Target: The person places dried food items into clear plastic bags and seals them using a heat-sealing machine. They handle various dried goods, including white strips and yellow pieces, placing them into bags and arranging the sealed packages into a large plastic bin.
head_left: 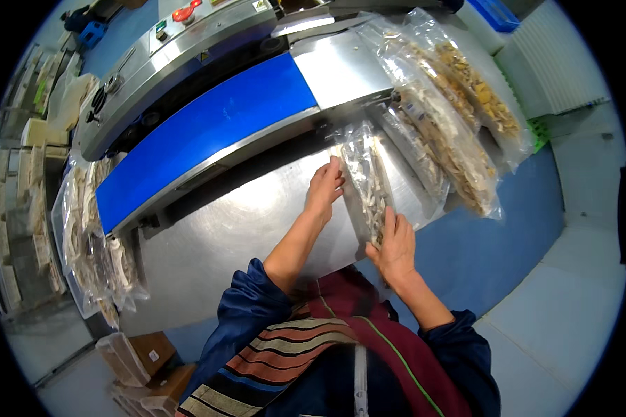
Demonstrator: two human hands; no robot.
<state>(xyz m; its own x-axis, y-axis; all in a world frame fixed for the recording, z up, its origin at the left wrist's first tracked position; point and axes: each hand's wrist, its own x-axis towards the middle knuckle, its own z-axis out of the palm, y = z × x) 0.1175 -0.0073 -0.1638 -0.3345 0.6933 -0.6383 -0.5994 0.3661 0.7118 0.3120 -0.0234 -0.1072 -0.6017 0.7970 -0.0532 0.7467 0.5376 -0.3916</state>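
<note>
A clear plastic bag [366,182] of pale dried pieces lies at a slant on the steel table, its far end near the machine's edge. My left hand [323,186] is at the bag's upper left side, fingers curled in against its edge. Lower down, my right hand [395,251] grips the bag's near end, with the thumb on the left and the fingers along the right side. Part of the contents there is hidden by that hand.
A machine with a blue conveyor belt [209,125] and a steel plate [341,68] runs across the far side. Several filled bags [490,94] lie at the right. More bags [83,229] sit at the left end. Below them are cardboard boxes [151,349].
</note>
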